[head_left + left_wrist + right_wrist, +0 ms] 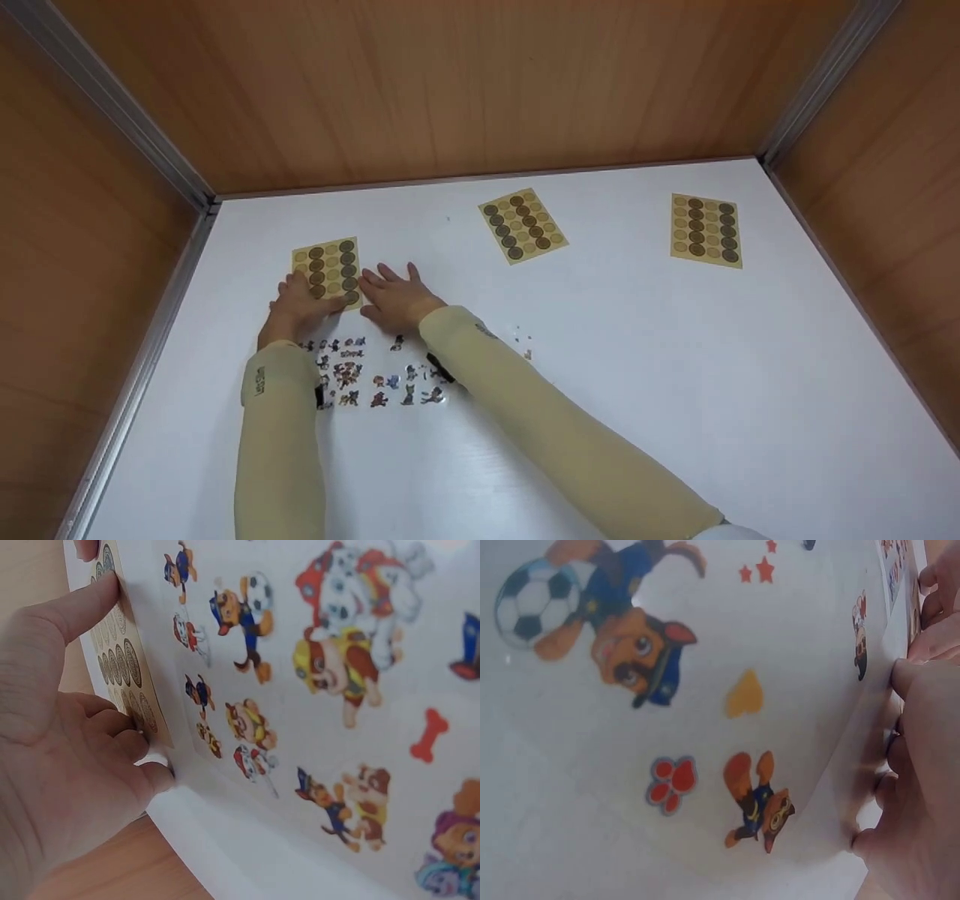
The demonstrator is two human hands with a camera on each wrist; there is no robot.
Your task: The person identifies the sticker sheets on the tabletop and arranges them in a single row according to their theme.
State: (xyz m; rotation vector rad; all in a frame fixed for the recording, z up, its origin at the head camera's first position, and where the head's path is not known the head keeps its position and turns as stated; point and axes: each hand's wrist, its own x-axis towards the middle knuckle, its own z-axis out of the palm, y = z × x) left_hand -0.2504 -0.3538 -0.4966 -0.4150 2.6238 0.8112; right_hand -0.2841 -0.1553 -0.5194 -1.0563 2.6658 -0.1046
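A tan sheet of round coin stickers lies flat at the left of the white table. My left hand rests over its lower left part, thumb stretched across the lower edge and fingers along the left side. The left wrist view shows that thumb straight over the coins, the other fingers bent at the sheet's edge. Beside the sheet's right edge, my right hand lies palm down with fingers spread, fingertips on the table. Below both hands are clear sheets of cartoon puppy stickers, partly hidden by the forearms.
Two more coin sticker sheets lie farther back, a tilted one at the middle and another at the right. Tiny stickers show right of the right sleeve. Wooden walls border the table at the back and sides.
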